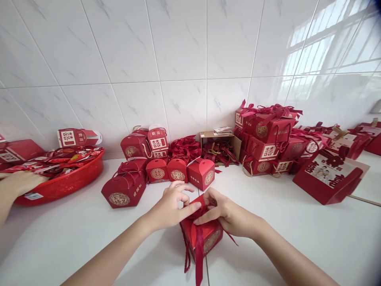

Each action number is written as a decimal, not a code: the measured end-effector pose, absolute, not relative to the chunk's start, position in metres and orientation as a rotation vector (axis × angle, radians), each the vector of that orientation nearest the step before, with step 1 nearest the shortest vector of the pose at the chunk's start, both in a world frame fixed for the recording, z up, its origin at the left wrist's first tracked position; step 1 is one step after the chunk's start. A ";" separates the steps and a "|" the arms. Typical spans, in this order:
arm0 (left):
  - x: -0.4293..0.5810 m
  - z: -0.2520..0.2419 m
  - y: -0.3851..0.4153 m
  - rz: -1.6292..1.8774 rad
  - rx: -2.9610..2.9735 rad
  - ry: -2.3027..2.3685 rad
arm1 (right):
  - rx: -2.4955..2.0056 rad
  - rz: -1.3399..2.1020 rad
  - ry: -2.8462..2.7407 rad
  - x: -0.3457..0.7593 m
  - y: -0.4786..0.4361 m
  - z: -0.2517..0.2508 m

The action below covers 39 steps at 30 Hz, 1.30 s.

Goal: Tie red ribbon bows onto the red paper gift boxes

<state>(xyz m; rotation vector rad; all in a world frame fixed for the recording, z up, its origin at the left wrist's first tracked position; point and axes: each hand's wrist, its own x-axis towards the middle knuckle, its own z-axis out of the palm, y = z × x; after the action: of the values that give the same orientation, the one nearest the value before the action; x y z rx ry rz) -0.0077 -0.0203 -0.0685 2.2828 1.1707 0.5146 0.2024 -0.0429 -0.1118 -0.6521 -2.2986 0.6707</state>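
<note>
A red gift box (pixel 212 240) with gold print stands on the white table in front of me. A dark red ribbon (pixel 199 254) runs over its top, one end hanging down the front and another sticking out to the right. My left hand (pixel 174 204) is at the top left of the box, its thumb on the ribbon and its other fingers apart. From the right, my right hand (pixel 222 210) curls its fingers round the ribbon at the box top. A twisted red cord handle (pixel 187 254) hangs down the left side.
Behind stand small red boxes (pixel 157 171), a ribbon pile (pixel 186 147) and a carton (pixel 238 147) of ribbons. Stacked boxes (pixel 264 149) and a red bag (pixel 327 174) are at right. Another person's hand (pixel 24 184) reaches into a red basin (pixel 74 180) of packets at left.
</note>
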 end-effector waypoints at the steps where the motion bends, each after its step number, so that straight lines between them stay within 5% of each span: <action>1: -0.007 -0.070 -0.022 0.568 2.299 1.188 | -0.649 0.665 -2.300 0.203 -0.043 -0.112; 7: 0.005 -0.079 -0.030 0.832 2.026 1.132 | -0.610 0.599 -2.215 0.203 -0.042 -0.111; 32: 0.014 -0.101 -0.042 0.921 1.742 1.189 | -0.849 0.897 -1.499 0.206 -0.028 -0.115; 39: 0.005 -0.092 -0.040 0.861 1.649 1.003 | -0.815 1.242 -1.598 0.217 -0.029 -0.112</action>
<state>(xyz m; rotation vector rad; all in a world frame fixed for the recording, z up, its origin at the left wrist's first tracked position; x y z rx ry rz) 0.0050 -0.0400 -0.0921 1.6492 1.0032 0.8609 0.2166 -0.0288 -0.1119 -0.8150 -1.5976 1.2420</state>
